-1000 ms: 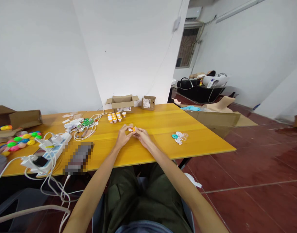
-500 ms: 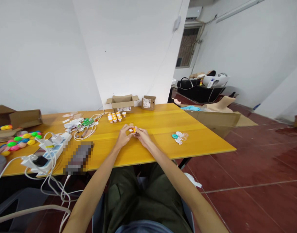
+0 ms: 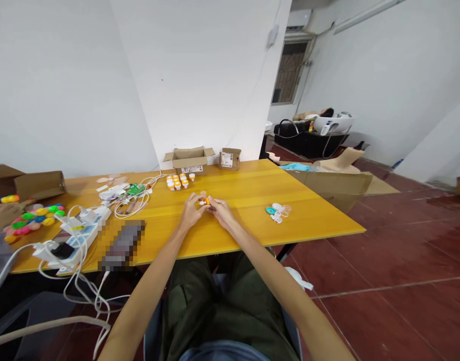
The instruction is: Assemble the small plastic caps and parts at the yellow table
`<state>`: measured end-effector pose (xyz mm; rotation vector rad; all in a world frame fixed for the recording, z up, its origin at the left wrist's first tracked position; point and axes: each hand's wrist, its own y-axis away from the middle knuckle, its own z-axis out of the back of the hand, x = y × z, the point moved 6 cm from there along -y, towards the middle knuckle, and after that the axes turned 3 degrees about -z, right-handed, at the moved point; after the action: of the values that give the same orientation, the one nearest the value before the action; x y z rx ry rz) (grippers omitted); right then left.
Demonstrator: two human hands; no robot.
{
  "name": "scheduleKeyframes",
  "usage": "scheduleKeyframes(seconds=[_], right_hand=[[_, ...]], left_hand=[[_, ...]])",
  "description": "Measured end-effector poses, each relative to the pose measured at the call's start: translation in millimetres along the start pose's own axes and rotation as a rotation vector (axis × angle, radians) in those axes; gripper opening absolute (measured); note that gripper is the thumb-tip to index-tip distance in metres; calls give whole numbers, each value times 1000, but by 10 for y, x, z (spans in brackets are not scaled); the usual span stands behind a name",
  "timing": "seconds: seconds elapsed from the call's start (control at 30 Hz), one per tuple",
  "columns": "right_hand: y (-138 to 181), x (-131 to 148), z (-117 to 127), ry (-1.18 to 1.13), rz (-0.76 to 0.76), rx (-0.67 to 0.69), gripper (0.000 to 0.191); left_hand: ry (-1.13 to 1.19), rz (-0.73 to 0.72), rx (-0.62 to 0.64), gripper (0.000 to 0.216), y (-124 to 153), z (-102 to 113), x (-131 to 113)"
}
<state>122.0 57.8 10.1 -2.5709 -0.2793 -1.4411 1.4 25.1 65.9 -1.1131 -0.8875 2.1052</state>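
Above the yellow table (image 3: 248,195), the left hand (image 3: 191,214) and right hand (image 3: 222,212) grip an orange-white piece (image 3: 204,202) between their fingers (image 3: 216,202).

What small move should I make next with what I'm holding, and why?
Perhaps turn the small orange-and-white piece slightly with the right hand while the left hand steadies it: fingers of both hands hold and partly cover it, so turning could show more of it.

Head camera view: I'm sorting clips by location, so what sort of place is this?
Probably a makeshift indoor workroom: a wooden table, a power strip crowded with plugs and, beyond, a white basin, perhaps hinting at a salon.
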Motion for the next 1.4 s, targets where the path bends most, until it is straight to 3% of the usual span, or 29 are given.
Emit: scheduleKeyframes(seconds=[0.67, 1.4], right_hand=[[24, 16, -11, -65, -22, -7, 20], [-8, -8, 20, -9, -26, -2, 33]], left_hand=[[1, 40, -29, 16, -2, 18, 17], [22, -23, 40, 21, -2, 2, -32]])
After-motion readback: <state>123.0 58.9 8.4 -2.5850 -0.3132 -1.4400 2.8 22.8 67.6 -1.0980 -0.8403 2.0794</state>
